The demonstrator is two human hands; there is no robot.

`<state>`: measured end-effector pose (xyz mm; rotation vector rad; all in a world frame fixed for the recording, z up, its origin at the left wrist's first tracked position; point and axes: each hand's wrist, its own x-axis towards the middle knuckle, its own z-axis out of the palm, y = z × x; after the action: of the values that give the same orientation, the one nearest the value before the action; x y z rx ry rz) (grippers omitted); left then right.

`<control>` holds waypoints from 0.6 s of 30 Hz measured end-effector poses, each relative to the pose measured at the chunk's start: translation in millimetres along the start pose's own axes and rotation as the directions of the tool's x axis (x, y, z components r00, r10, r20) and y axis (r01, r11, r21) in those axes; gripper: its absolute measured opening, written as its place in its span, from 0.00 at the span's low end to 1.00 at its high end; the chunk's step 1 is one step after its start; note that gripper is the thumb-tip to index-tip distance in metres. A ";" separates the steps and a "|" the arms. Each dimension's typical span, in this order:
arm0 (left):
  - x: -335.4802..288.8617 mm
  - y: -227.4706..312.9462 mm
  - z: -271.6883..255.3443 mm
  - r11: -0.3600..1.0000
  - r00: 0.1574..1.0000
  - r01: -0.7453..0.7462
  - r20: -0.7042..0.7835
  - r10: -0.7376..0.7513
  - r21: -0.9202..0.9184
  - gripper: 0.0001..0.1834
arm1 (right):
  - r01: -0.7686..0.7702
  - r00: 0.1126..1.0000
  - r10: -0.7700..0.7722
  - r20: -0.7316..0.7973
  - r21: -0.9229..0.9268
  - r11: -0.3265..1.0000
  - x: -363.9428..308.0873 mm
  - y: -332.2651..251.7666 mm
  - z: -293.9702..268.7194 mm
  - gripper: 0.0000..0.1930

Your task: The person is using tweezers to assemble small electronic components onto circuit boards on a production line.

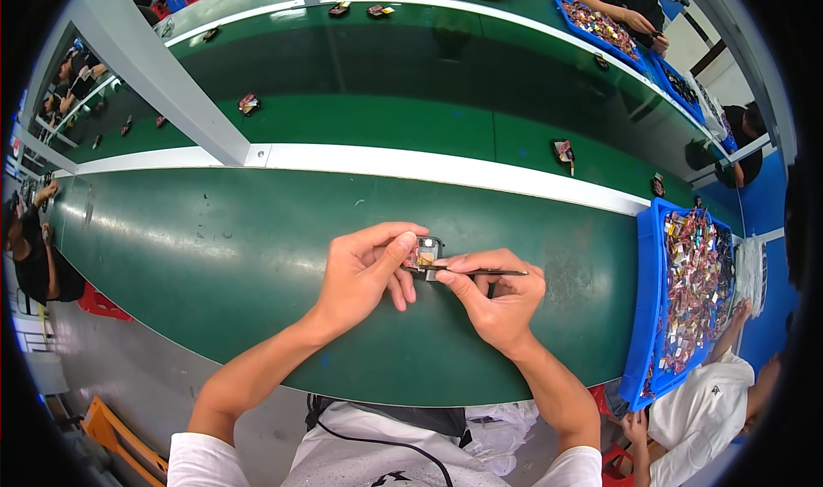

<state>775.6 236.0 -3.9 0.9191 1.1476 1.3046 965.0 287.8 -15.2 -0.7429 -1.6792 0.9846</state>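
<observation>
From the head view I see both hands meeting just below the middle of the frame, over the near strip of the green bench [214,255]. My left hand [364,268] pinches a small square part [425,253], dark-framed with a pinkish and orange inside, between thumb and fingertips; the fingers are curled around its left side. My right hand [497,294] is closed on a thin dark tool [489,272], held like a pen and lying almost level, its long end pointing toward the right of the frame; the near end meets the small part's lower right edge. Whether the part rests on the bench or is lifted off it, I cannot tell.

At the right edge of the frame a blue tray [645,315] is heaped with many small mixed-colour parts, and another person in white sits just beside it at lower right. A white divider [429,168] runs across the middle of the frame, and beyond it a second green strip carries several single small parts, one [563,152] right of centre. Other people's hands show at the top edge.
</observation>
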 end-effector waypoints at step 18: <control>-1.5 -0.2 -2.6 0.999 0.999 -0.043 -0.020 0.043 0.000 0.17 | -0.038 0.999 0.038 -0.003 0.010 0.999 -0.7 -0.7 4.0 0.08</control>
<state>773.2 234.2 -4.5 0.9365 1.1480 1.3512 961.4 285.8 -15.5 -0.7718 -1.6621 1.0170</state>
